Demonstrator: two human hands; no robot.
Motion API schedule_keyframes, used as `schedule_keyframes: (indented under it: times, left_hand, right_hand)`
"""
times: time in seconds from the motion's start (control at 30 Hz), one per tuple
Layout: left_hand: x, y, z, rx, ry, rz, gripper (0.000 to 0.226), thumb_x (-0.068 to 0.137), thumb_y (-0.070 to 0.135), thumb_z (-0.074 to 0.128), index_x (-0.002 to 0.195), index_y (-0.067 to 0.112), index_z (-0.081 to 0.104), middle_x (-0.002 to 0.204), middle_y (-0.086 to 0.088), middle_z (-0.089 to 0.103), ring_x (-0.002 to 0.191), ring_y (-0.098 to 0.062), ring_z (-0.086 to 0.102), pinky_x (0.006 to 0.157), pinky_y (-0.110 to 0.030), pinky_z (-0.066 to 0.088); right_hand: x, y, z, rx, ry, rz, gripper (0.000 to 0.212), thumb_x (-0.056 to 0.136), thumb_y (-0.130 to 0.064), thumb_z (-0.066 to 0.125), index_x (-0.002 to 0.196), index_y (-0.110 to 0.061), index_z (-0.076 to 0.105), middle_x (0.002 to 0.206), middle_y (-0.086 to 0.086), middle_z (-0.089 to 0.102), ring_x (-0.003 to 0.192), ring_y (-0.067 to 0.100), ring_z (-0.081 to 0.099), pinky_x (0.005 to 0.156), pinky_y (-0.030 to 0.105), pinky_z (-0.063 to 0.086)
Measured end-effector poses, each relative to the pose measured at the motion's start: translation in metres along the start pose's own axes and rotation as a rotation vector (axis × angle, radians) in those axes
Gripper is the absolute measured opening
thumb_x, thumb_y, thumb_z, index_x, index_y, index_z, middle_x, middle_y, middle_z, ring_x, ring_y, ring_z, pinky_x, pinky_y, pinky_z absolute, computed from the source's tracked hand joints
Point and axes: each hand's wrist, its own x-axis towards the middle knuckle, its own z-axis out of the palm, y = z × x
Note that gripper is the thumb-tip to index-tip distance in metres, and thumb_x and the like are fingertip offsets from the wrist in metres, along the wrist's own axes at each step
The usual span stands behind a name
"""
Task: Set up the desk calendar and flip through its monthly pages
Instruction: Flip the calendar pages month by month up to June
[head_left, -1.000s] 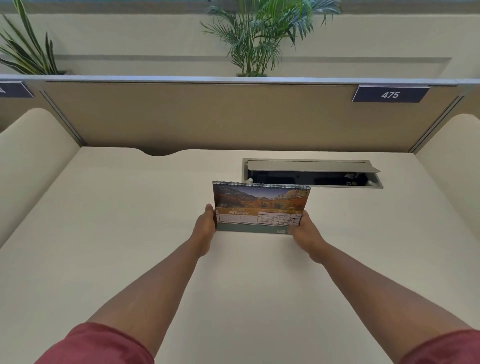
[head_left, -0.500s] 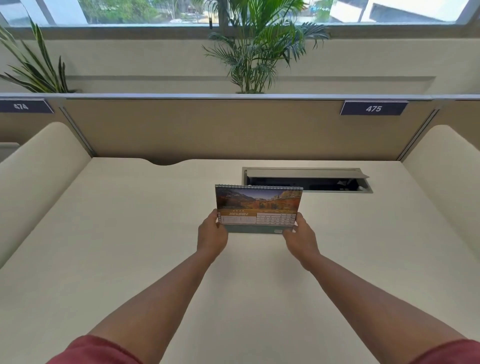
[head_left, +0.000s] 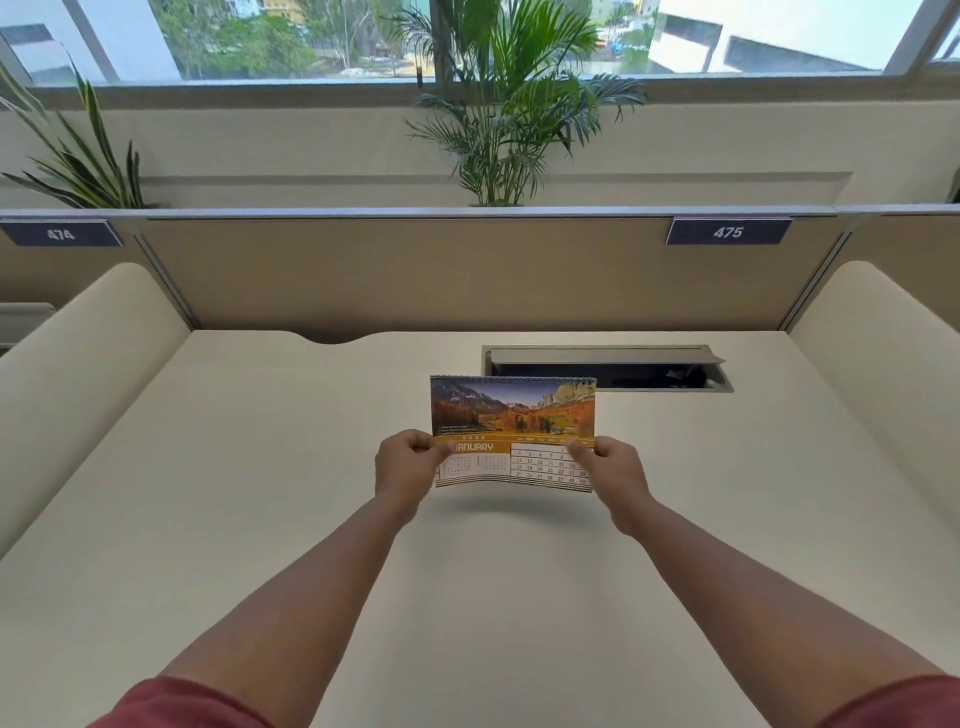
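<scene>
A spiral-bound desk calendar (head_left: 513, 415) hangs in the air above the cream desk (head_left: 260, 493), its shadow on the surface below. It shows a January page with an autumn mountain photo over a date grid. My left hand (head_left: 405, 462) pinches its left edge and my right hand (head_left: 613, 465) pinches its right edge, thumbs on the front. The lower edge of the pages bows slightly. The calendar's back and base are hidden.
An open cable tray (head_left: 608, 366) is sunk into the desk just behind the calendar. A tan partition (head_left: 467, 270) with a "475" plate (head_left: 728, 232) closes the back, cream side panels flank the desk, and potted palms (head_left: 511, 104) stand behind.
The calendar has been lifted off the desk and tilted toward me, with both hands gripping higher on its sides. The view has tipped upward, showing the windows.
</scene>
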Motion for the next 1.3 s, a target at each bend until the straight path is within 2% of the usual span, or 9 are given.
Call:
schedule_keyframes:
  times: [0.2,0.3,0.43,0.53,0.63,0.77,0.93,1.1,1.3]
  left_hand:
    - [0.008,0.000,-0.020,-0.441,-0.199,-0.326,0.040,0.106,0.043,0.050,0.095,0.011,0.071,0.086,-0.010,0.076,0.068,-0.019,0.068,0.056,-0.026,0.051]
    - [0.014,-0.004,-0.025,-0.432,-0.147,-0.286,0.025,0.105,0.026,0.055,0.127,0.016,0.061,0.099,-0.014,0.071,0.059,-0.015,0.062,0.050,-0.023,0.047]
    - [0.023,0.006,-0.017,-0.129,-0.142,0.043,0.103,0.086,0.016,0.082,0.162,0.041,0.017,0.144,0.005,0.041,0.122,-0.021,0.054,0.096,-0.041,0.050]
    - [0.024,0.038,-0.008,-0.112,-0.147,0.230,0.075,0.084,0.014,0.081,0.150,0.027,0.048,0.144,0.004,0.043,0.129,-0.016,0.048,0.098,-0.027,0.050]
    - [0.026,0.071,0.003,-0.262,-0.090,0.234,0.020,0.094,0.031,0.074,0.106,0.015,0.069,0.107,-0.002,0.072,0.093,-0.023,0.072,0.061,-0.020,0.059]
    - [0.041,0.080,0.013,-0.144,0.021,0.161,0.026,0.098,0.039,0.066,0.097,0.013,0.067,0.098,-0.004,0.077,0.083,-0.021,0.077,0.067,-0.037,0.066]
    - [0.049,0.074,0.016,-0.085,0.063,0.099,0.037,0.094,0.038,0.067,0.126,0.023,0.056,0.106,-0.010,0.067,0.092,-0.027,0.074,0.077,-0.049,0.065]
    - [0.049,0.057,0.020,-0.009,0.019,0.111,0.063,0.098,0.067,0.047,0.092,0.007,0.066,0.095,-0.015,0.075,0.080,-0.028,0.077,0.063,-0.041,0.062]
    - [0.029,0.032,0.022,0.006,0.067,0.068,0.065,0.106,0.059,0.025,0.099,0.008,0.066,0.090,-0.002,0.071,0.081,-0.014,0.067,0.059,-0.024,0.046]
  right_hand:
    - [0.004,-0.019,-0.014,0.379,-0.161,0.276,0.016,0.098,-0.022,0.062,0.100,-0.008,0.070,0.086,0.011,0.077,0.066,0.020,0.067,0.055,0.026,0.046]
    - [0.003,-0.032,-0.017,0.569,-0.278,0.349,0.015,0.091,-0.018,0.056,0.098,-0.007,0.065,0.083,0.013,0.074,0.064,0.021,0.063,0.048,0.023,0.043]
    - [0.007,-0.051,-0.017,0.780,-0.391,0.261,0.038,0.084,-0.031,0.046,0.099,-0.005,0.070,0.079,0.013,0.068,0.057,0.019,0.054,0.054,0.026,0.035]
    - [0.015,-0.061,-0.017,0.925,-0.312,0.185,0.040,0.082,-0.038,0.045,0.091,-0.007,0.068,0.069,0.005,0.058,0.052,0.015,0.043,0.054,0.027,0.028]
    - [0.021,-0.070,-0.014,0.783,-0.156,0.104,0.030,0.083,-0.021,0.045,0.097,-0.015,0.070,0.060,-0.003,0.055,0.046,0.010,0.037,0.048,0.024,0.021]
    - [0.024,-0.069,-0.004,0.449,0.001,-0.017,0.039,0.100,-0.009,0.040,0.125,-0.022,0.067,0.067,-0.001,0.057,0.046,0.005,0.047,0.039,0.021,0.033]
    - [0.028,-0.058,0.004,0.324,0.085,-0.064,0.034,0.103,-0.006,0.044,0.132,-0.015,0.060,0.077,0.003,0.061,0.051,0.002,0.056,0.039,0.015,0.040]
    - [0.031,-0.038,0.006,0.166,0.087,-0.016,0.033,0.104,-0.016,0.049,0.136,-0.017,0.057,0.097,0.010,0.067,0.072,0.013,0.056,0.040,0.014,0.042]
    - [0.036,-0.013,0.009,-0.009,0.132,0.038,0.024,0.097,-0.020,0.059,0.117,-0.019,0.072,0.099,0.007,0.076,0.096,0.030,0.071,0.082,0.049,0.061]
